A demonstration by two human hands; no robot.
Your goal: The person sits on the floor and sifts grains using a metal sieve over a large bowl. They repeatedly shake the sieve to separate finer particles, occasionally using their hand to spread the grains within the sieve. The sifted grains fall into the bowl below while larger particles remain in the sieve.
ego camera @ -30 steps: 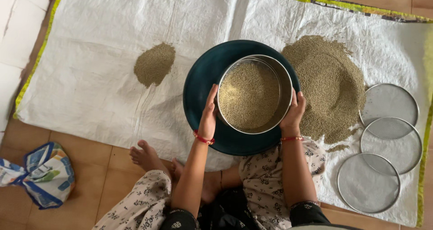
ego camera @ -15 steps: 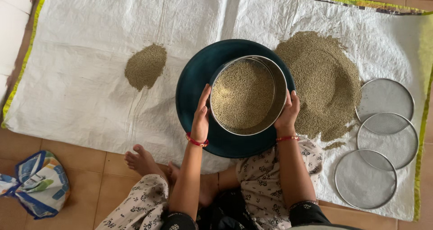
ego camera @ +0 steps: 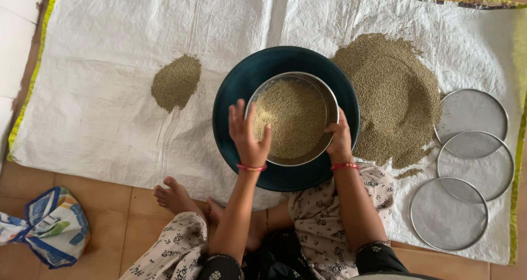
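Sitting cross-legged on the tiled floor, the person works over a white woven plastic sheet (ego camera: 110, 93) spread on it. Near the sheet's near edge, about midway along, rests a dark teal round basin (ego camera: 241, 82), and inside it, set toward its right side, is a round steel sieve full of small greenish-brown grain (ego camera: 291, 118).

The right hand (ego camera: 338, 138) grips the sieve's rim at its near-right side, fingers curled over the metal wall and closed on it. The left hand (ego camera: 248, 134) is off the sieve: its fingers are spread wide and hold nothing, the palm raised just over the sieve's near-left rim, with the thumb pointing toward the grain. So the sieve lies directly to the right of and slightly beyond the left fingers, and only the right hand has contact with it. Being round, the sieve has no long axis; the two hands sit on roughly opposite sides of its near half.

Beyond the basin to the right lies a large loose heap of the same grain (ego camera: 395, 99); a smaller heap (ego camera: 175, 82) sits to the left. Three flat round mesh screens (ego camera: 472, 148) overlap along the sheet's right edge. A crumpled blue and white bag (ego camera: 49, 225) lies on the floor at the near left.
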